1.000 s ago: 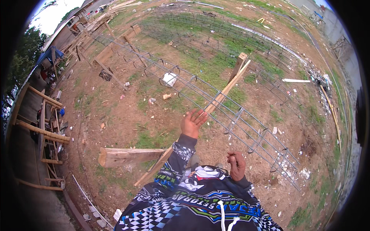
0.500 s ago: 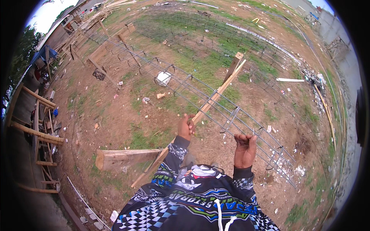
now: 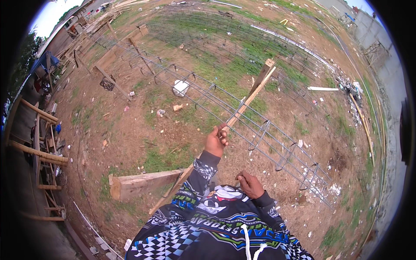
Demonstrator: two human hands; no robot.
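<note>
A long rebar cage [image 3: 249, 113] runs diagonally from the far left to the near right, with bent stirrups around its long bars. It rests across a wooden strip [image 3: 255, 93] beside an upright post [image 3: 264, 76]. My left hand [image 3: 215, 142] is at the cage's near edge by the wooden strip, fingers curled and thumb raised; whatever it grips is hidden. My right hand [image 3: 251, 184] is close in front of my body, apart from the cage, with its fingers curled together. Anything inside it is too small to make out. A stirrup [image 3: 284, 162] hangs on the cage's near right part.
A thick timber [image 3: 145, 183] juts out at the left of my body. A white block [image 3: 180, 88] lies on the ground beyond the cage. More rebar mesh [image 3: 216, 34] covers the grass farther off. Bamboo poles [image 3: 41, 151] stand at the left; a grey wall [image 3: 383, 65] rises at the right.
My right hand has left the cage and moved down and left toward my body. My left hand has shifted slightly right and up, nearer the bars.
</note>
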